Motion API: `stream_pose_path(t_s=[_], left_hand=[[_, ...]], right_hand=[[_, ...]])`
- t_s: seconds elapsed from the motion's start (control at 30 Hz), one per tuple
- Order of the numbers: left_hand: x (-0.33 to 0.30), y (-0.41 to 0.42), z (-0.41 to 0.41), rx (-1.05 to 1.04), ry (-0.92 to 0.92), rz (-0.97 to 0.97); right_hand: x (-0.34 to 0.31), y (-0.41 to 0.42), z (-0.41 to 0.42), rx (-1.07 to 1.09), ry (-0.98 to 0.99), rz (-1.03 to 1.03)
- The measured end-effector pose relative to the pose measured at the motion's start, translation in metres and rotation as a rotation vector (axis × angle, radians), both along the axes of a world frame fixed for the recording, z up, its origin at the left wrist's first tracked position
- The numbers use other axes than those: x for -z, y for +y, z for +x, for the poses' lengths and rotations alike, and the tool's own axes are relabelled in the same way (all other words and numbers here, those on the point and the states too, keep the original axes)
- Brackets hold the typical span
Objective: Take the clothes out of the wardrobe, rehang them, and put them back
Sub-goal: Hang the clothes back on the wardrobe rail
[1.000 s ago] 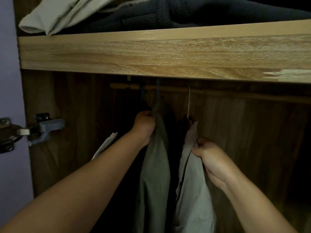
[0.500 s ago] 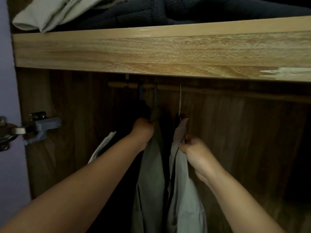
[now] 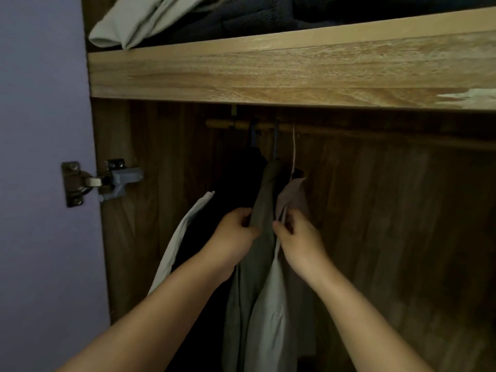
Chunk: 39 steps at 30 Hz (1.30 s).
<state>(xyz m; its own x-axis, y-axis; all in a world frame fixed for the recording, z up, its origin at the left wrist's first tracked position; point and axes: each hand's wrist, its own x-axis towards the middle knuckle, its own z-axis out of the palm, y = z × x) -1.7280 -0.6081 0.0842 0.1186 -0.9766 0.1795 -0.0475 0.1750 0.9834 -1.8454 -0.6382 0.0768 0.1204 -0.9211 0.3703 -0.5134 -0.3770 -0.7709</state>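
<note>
— Where are the clothes, and what has hold of them?

— Inside a dim wooden wardrobe, three garments hang close together from a wooden rail. In the middle is an olive-grey garment on a blue hanger. The left hand has its fingers curled round the front edge of this garment, below the hanger. Just right of it hangs a pale grey garment on a thin light hanger. The right hand pinches that garment's front edge between thumb and fingers. The two hands sit side by side, nearly touching, with the cloth falling below them between the forearms.

— And the third?

— A dark garment hangs left of the olive one, on a second blue hook. It is almost lost in shadow. A light strip of cloth runs down its left side; I cannot tell what it belongs to.

— What else is hard to see?

— The hanger shoulders are covered by cloth, and the garments' lower ends are cut off by the frame. Above, a thick wooden shelf carries folded clothes, cropped at the top. A metal door hinge sits at the left.
</note>
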Motion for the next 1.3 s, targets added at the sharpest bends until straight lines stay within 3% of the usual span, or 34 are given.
stream_pose_path(t_s=[0.2, 0.47, 0.6, 0.9, 1.1, 1.3], left_hand=[[0.032, 0.039, 0.010, -0.114, -0.085, -0.033], [0.084, 0.107, 0.050, -0.165, -0.296, 0.027], [0.105, 0.154, 0.080, -0.235, -0.377, 0.083], [0.149, 0.290, 0.167, -0.408, -0.649, 0.280], [0.173, 0.401, 0.222, -0.475, -0.700, 0.413], [0.190, 0.494, 0.255, -0.661, -0.595, 0.536]], right_hand=[[0.026, 0.031, -0.002, -0.048, 0.128, -0.027], [0.055, 0.082, 0.004, -0.203, 0.568, 0.089], [0.057, 0.113, 0.019, -0.258, 0.658, 0.214], [0.101, 0.218, 0.119, -0.508, 0.798, 0.146], [0.140, 0.295, 0.190, -0.683, 0.882, 0.124], [0.157, 0.371, 0.256, -0.962, 0.946, 0.103]])
